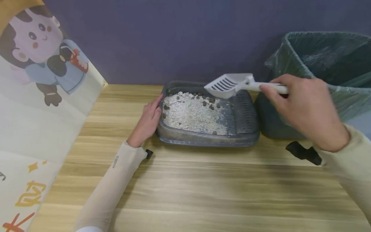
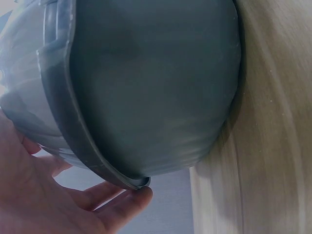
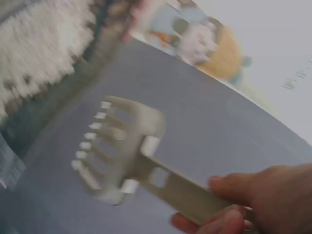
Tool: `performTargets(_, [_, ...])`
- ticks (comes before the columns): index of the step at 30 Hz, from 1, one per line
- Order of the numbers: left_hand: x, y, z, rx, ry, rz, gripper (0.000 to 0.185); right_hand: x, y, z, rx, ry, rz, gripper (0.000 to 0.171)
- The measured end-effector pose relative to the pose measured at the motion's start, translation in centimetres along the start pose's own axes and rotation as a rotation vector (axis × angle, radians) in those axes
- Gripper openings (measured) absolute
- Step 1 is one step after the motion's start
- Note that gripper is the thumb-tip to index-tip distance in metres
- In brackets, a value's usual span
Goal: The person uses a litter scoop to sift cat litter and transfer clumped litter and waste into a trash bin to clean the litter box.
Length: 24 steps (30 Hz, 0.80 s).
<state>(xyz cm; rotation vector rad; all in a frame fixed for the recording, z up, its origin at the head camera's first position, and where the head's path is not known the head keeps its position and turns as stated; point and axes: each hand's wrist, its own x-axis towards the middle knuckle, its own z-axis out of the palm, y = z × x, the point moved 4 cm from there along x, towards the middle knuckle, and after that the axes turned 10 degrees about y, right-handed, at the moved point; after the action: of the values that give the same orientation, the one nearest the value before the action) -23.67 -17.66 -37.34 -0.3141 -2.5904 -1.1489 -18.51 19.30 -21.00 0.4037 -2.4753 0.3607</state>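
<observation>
Fingers [image 1: 268, 91] pinching scoop [image 1: 229, 85] handle above litter tray [image 1: 203, 140].
Left hand [image 1: 147, 122] flat against tray at 9 o'clock; dark clumps [image 1: 210, 103] left, scoop looks empty.

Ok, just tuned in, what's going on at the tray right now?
A person's right hand holds a white slotted scoop by its handle, raised over the far right of a grey litter tray. The scoop looks empty. The left hand rests against the tray's left rim. Dark clumps sit among the white litter; a lined bin stands to the right.
</observation>
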Motion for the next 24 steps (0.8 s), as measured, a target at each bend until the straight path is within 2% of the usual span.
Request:
performTargets(1, [0.0,0.0,0.0,0.000,0.001,-0.002,0.050,0.4,-0.6,1.1,0.017,-0.052,-0.051,0.038])
performTargets(5, [0.0,0.1,0.0,-0.001,-0.002,-0.005,0.050,1.9,-0.8,5.1,0.052,-0.233,-0.096,0.033])
performTargets(9, [0.0,0.1,-0.1,0.001,0.001,-0.004,0.050,3.5,-1.1,7.3,0.053,-0.339,-0.129,0.028])
performTargets(11, [0.1,0.2,0.0,0.003,0.003,0.001,0.051,4.3,-1.1,7.7,0.044,-0.381,-0.139,0.033])
performTargets(14, [0.2,0.3,0.0,0.004,0.004,0.004,0.051,5.4,-1.0,8.5,0.026,-0.461,-0.124,0.049])
performTargets(16, [0.2,0.3,0.0,0.006,0.003,0.006,0.050,6.0,-0.7,9.0,0.020,-0.545,-0.095,0.050])
performTargets(21, [0.2,0.2,0.1,0.013,-0.002,0.007,0.051,6.3,0.7,11.0,-0.038,-0.825,0.015,0.044])
performTargets(24, [0.1,0.1,0.0,0.019,-0.010,0.010,0.051,5.7,1.6,12.5,-0.075,-0.931,0.008,0.037])
